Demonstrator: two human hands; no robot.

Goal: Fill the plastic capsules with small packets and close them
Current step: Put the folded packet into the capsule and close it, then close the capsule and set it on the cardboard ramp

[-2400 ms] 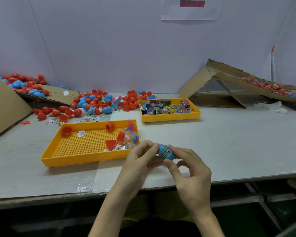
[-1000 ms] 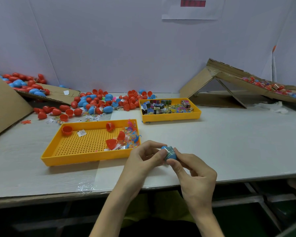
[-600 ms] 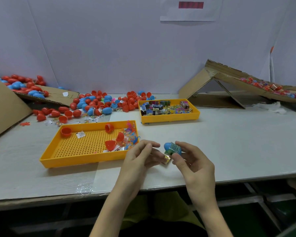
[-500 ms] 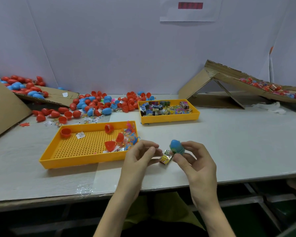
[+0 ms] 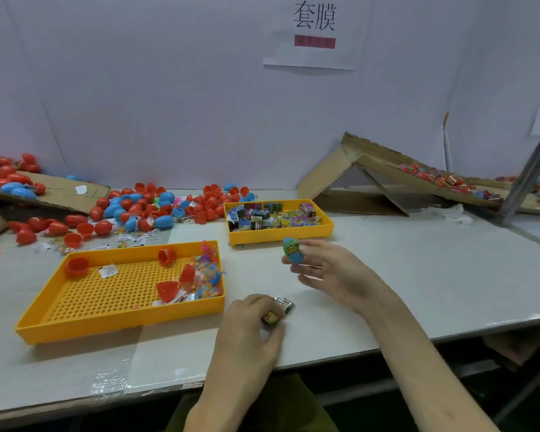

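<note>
— What writing could be read?
— Only the white sign (image 5: 314,32) on the wall ahead of you: "套膜", above a red bar too blurred to read. The green label on the blue capsule (image 5: 292,251) was illegible too.
— And my hands?
— Your right hand (image 5: 334,272) was stretched forward, thumb and fingertips in a closed grip on the capsule. You held it upright over the desk (image 5: 418,275), just in front of the far yellow tray (image 5: 281,237). Your left hand (image 5: 247,328) lay knuckles up beside the near yellow tray (image 5: 122,327). Its fingers were curled in a grip on the small packet (image 5: 283,305), which lay on the desk.
— What had changed?
— Half a second earlier your hands were close together, with the packet loose between them. Your right hand had since carried the capsule away, and your left had come down on the packet.
</note>
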